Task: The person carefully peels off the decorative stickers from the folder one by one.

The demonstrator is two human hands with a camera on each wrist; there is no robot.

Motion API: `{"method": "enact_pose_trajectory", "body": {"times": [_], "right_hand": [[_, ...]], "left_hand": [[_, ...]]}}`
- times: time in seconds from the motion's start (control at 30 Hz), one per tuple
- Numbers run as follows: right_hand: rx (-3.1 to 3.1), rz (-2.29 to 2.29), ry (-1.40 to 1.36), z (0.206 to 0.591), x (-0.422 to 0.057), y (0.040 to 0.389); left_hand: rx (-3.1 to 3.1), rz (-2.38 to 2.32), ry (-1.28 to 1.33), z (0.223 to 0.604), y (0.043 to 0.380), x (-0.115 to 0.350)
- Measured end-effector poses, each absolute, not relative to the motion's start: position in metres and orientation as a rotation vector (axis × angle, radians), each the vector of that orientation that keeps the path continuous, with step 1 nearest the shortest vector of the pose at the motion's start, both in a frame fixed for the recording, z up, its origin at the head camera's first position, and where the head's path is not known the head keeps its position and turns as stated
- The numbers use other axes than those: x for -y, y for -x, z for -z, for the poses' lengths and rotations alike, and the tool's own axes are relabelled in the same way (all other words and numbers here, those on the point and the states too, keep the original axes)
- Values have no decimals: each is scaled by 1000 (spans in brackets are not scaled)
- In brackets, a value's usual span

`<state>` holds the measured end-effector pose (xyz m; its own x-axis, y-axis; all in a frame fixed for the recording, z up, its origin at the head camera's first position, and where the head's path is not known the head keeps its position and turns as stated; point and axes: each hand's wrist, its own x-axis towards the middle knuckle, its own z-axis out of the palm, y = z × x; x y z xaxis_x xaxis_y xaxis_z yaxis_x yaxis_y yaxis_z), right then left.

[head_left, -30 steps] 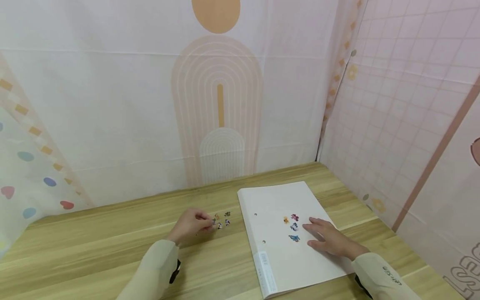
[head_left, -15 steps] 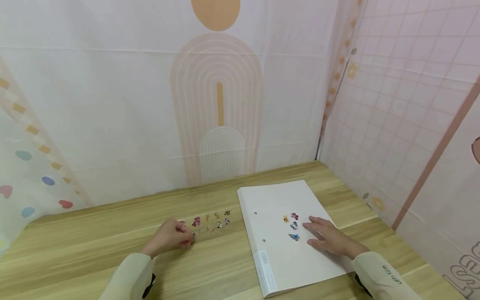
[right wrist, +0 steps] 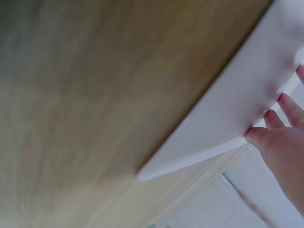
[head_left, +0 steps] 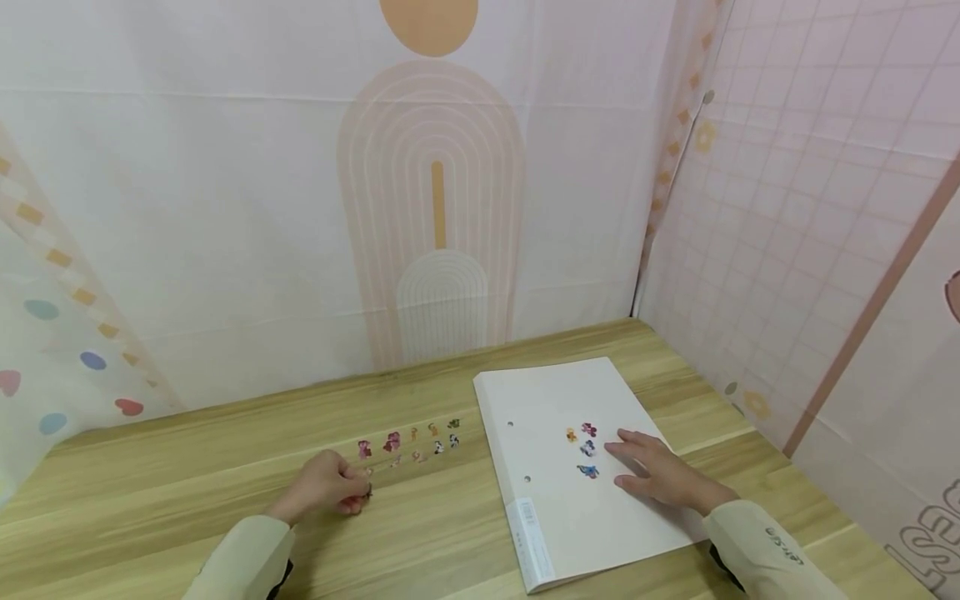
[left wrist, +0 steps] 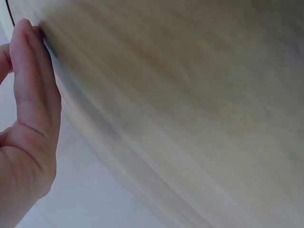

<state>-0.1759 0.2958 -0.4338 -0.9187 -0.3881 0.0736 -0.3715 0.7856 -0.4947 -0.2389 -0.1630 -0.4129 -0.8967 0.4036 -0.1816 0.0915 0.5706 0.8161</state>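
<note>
My left hand (head_left: 326, 483) is low over the wooden table, thumb and fingers pinched together at the near-left end of two rows of small sticker-like cartoon figures. A tiny dark sticker (head_left: 367, 492) shows at its fingertips. Pink figures (head_left: 393, 442) lie just beyond the hand; a green one (head_left: 453, 424) ends the far row. My right hand (head_left: 660, 475) rests with spread fingers on a white ring-holed folder (head_left: 600, 533). Beside its fingertips, several stickers sit on the cover, among them a blue one (head_left: 588, 472). The left wrist view shows the fingers held together, their tips near the frame's edge.
The folder's spine bears a pale label (head_left: 534, 542) and lies toward the left hand. Printed white cloth (head_left: 247, 250) hangs behind the table, and another patterned cloth (head_left: 787, 250) closes off the right side.
My left hand has moved left and toward me along the rows, uncovering figures that it hid before. My right hand stays in place on the folder.
</note>
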Motion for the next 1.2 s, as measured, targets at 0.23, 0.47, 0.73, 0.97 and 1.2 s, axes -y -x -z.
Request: {"method": "enact_pose_trajectory", "body": {"times": [0.23,0.47,0.73,0.97,1.2], "right_hand": [[-2944,791,626,435,-295,177],[-2953,787,637,434,-295,178],[-2943,804,619,434,-296,177],[-2936,802,600,436,-297,177],[-2927,807,581,436,-297,177]], "left_hand": [[-2451,-1210,-395,414,239,164],[-2548,-1106,-371,413,240,164],[-2655,-1019,-364,412,239,162],[-2696,-957,-482,410,237,158],[-2687,-970,-521,410,236,157]]}}
